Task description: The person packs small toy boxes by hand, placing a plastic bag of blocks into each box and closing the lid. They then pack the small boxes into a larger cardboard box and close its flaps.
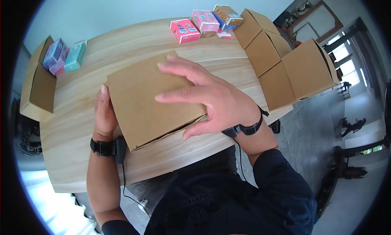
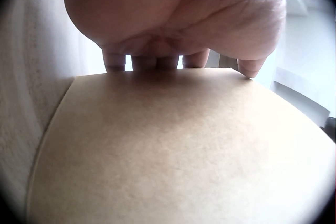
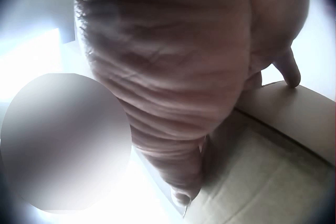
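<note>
A closed brown cardboard box (image 1: 148, 106) sits on the wooden table in front of me, a thin dark gap showing along the near edge of its lid. My left hand (image 1: 105, 117) lies along the box's left side, and the left wrist view has its fingers (image 2: 144, 62) stretched against that wall. Over the top right of the box, my right hand (image 1: 218, 98) is spread, with fingers reaching across the lid and the thumb by its near edge. In the right wrist view the thumb (image 3: 181, 174) points down beside the cardboard wall.
Several brown boxes (image 1: 277, 82) stand along the table's right edge. Small pink, blue and brown patterned boxes (image 1: 205, 20) are grouped at the back. At the left, an open brown box (image 1: 36, 90) stands beside purple and teal small boxes (image 1: 75, 56). Cables hang from both wrists.
</note>
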Tool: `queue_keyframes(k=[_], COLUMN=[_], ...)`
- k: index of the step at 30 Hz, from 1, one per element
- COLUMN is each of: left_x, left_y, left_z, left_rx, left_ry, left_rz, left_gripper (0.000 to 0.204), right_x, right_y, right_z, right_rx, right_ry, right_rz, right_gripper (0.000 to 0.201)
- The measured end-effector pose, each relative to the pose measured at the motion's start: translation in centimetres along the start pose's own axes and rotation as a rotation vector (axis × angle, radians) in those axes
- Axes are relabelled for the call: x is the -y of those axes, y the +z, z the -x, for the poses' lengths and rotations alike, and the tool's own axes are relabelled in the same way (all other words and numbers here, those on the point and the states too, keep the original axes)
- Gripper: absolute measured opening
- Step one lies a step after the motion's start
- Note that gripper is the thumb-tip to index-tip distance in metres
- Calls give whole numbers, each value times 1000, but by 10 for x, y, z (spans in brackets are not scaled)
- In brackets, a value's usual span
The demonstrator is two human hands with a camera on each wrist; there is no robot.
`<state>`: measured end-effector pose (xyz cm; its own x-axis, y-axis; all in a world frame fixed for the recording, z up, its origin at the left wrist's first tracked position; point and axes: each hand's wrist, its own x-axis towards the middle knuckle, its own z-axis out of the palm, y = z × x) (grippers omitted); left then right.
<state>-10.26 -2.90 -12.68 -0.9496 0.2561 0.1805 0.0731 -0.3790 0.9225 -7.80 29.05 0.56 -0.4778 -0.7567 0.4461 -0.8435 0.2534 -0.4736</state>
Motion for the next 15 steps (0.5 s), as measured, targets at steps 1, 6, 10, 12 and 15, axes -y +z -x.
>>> queue_keyframes(k=[1, 6, 10, 12, 15], left_x=[1, -6, -3, -4, -18], left_y=[-1, 5, -3, -3, 19], left_z=[-1, -2, -8, -11, -11], left_rx=[9, 43, 28, 27, -53], left_ry=[-22, -109, -77, -50, -85], left_rz=[37, 109, 40, 14, -120], left_gripper=[66, 68, 69, 70, 73], right_x=[-3, -8, -4, -8, -20], right_y=[-1, -5, -1, 1, 5], right_z=[2, 4, 11, 18, 27], right_rx=[-4, 64, -9, -72, -125], right_ry=[34, 227, 372, 443, 523], right_rz=[-1, -101, -37, -137, -503], right_gripper=[88, 122, 125, 121, 108])
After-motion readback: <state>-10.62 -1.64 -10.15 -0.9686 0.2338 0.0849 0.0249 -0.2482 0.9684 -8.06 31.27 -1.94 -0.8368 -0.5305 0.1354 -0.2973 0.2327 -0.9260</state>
